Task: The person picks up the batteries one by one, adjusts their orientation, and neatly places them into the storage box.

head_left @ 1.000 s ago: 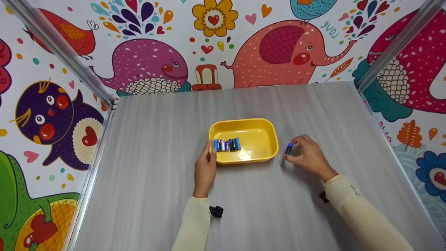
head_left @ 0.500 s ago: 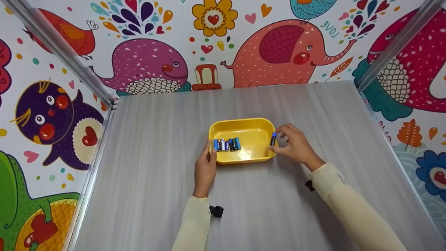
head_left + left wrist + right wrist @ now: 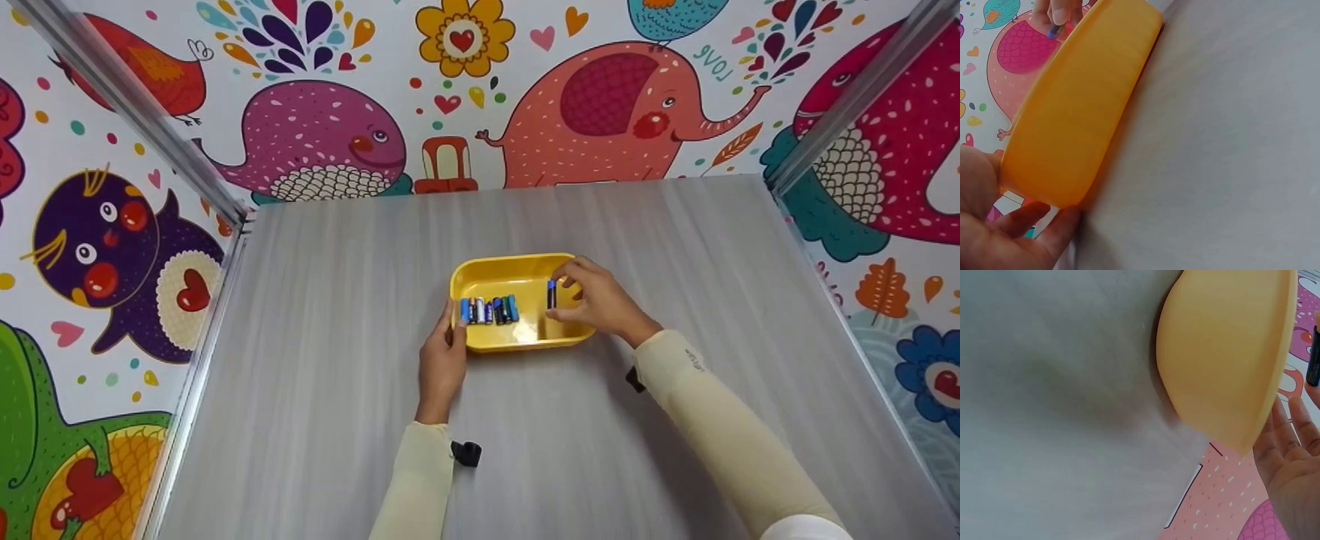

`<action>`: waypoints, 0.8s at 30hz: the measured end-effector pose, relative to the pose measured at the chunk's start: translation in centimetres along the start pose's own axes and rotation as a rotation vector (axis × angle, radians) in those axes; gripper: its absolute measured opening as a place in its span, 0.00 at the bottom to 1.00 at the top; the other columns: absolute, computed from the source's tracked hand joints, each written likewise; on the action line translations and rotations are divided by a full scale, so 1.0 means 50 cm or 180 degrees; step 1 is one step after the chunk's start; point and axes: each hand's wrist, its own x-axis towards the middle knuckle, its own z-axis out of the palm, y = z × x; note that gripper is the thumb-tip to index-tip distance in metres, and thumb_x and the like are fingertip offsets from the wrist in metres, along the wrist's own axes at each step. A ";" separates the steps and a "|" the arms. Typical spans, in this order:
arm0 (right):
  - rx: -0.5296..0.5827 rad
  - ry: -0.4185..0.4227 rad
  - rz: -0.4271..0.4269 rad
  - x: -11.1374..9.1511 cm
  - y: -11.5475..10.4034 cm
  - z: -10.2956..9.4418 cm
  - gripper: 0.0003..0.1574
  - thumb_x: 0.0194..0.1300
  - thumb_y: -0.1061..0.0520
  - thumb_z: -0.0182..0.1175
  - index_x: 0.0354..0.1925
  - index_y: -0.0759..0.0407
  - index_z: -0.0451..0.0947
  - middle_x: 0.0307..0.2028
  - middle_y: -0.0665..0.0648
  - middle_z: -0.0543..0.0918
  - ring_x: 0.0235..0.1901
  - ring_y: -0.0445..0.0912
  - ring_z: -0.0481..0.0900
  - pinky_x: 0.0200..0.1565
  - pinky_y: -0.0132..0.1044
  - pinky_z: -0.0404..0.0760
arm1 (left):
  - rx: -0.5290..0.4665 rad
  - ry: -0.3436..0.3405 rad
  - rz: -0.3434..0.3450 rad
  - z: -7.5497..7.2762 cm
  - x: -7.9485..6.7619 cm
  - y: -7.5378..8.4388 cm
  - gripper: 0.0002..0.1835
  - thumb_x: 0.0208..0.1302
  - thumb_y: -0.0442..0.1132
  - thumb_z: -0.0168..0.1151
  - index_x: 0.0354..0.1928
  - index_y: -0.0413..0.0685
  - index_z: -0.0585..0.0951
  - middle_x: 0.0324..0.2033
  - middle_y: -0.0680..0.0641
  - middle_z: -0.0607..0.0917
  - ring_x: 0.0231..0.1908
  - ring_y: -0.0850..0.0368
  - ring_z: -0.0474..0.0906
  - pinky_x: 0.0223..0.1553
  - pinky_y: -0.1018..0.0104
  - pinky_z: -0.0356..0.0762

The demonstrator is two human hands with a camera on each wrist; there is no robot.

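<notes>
A yellow plastic tray [image 3: 525, 343] sits on the table, with several batteries [image 3: 489, 311] lying side by side in a row at its left end. My left hand [image 3: 442, 367] grips the tray's left end, thumb at the rim and fingers against the outer wall, as the left wrist view also shows. Over the right part of the tray, my right hand [image 3: 604, 300] pinches a dark battery [image 3: 552, 295] with a blue end between thumb and fingertip. That battery stands apart from the row. In the right wrist view the dark battery [image 3: 1314, 363] is partly cut off by the frame.
The grey wood-grain table [image 3: 337, 337] extends around the tray on all sides. Walls printed with cartoon animals [image 3: 600, 120] stand at the back and sides, with metal posts [image 3: 150, 112] in the corners.
My right hand has moved left with the battery, from beside the tray over its right rim to above its inside. My left hand has stayed on the tray's left end.
</notes>
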 end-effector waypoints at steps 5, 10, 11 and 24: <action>0.0040 -0.0096 0.0046 0.020 -0.008 0.015 0.31 0.54 0.49 0.79 0.53 0.51 0.78 0.55 0.59 0.78 0.53 0.58 0.81 0.54 0.53 0.86 | 0.0035 0.0003 0.0100 0.000 0.000 -0.002 0.29 0.79 0.50 0.53 0.78 0.63 0.63 0.73 0.54 0.71 0.66 0.53 0.74 0.64 0.56 0.77; 0.0057 -0.0180 0.0063 0.036 -0.013 0.029 0.32 0.55 0.49 0.79 0.54 0.51 0.77 0.56 0.58 0.78 0.54 0.57 0.81 0.55 0.53 0.86 | 0.0057 0.0035 0.0165 0.001 0.001 -0.004 0.29 0.79 0.49 0.53 0.78 0.63 0.63 0.73 0.54 0.72 0.68 0.56 0.72 0.66 0.56 0.76; 0.0055 -0.0197 0.0074 0.039 -0.014 0.031 0.31 0.55 0.49 0.79 0.54 0.51 0.77 0.56 0.58 0.78 0.54 0.56 0.80 0.55 0.53 0.85 | 0.0034 0.0049 0.0145 0.001 0.001 -0.003 0.29 0.79 0.49 0.54 0.78 0.64 0.63 0.74 0.56 0.69 0.72 0.57 0.67 0.70 0.54 0.72; -0.0148 -0.0310 0.0122 0.072 -0.005 0.065 0.31 0.53 0.46 0.80 0.52 0.50 0.79 0.53 0.58 0.81 0.53 0.55 0.81 0.55 0.48 0.85 | 0.0062 0.0035 0.0123 0.001 0.002 -0.004 0.29 0.79 0.48 0.53 0.78 0.65 0.63 0.75 0.56 0.67 0.70 0.57 0.69 0.68 0.53 0.74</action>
